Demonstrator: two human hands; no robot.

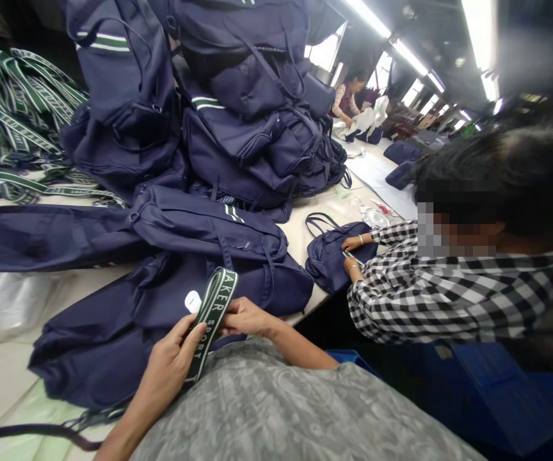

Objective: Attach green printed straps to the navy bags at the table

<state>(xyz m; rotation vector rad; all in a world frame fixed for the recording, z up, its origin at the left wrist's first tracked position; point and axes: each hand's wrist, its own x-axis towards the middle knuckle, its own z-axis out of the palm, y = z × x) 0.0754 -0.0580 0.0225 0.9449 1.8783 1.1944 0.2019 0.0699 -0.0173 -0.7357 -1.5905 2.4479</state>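
Observation:
A dark green shoulder strap [216, 307] with white lettering and pale edge stripes is folded into layers in front of my body. My left hand [171, 355] pinches its near left side between thumb and fingers. From the right, my right hand [249, 318] grips the same strap, its fingertips partly hidden behind it. Beneath the hands lies a large navy bag [108, 326] on the table, and a round white piece [192, 301] shows just left of the strap. Another navy bag [194, 224] with white and green stripes lies right behind.
Navy bags [252, 128] are piled high at the back. A heap of green-and-white straps [17, 109] lies at left, above clear plastic bags [8, 301]. At right, a co-worker in a checked shirt [401, 288] handles a small navy bag [329, 256]. Blue crates [488, 397] stand below.

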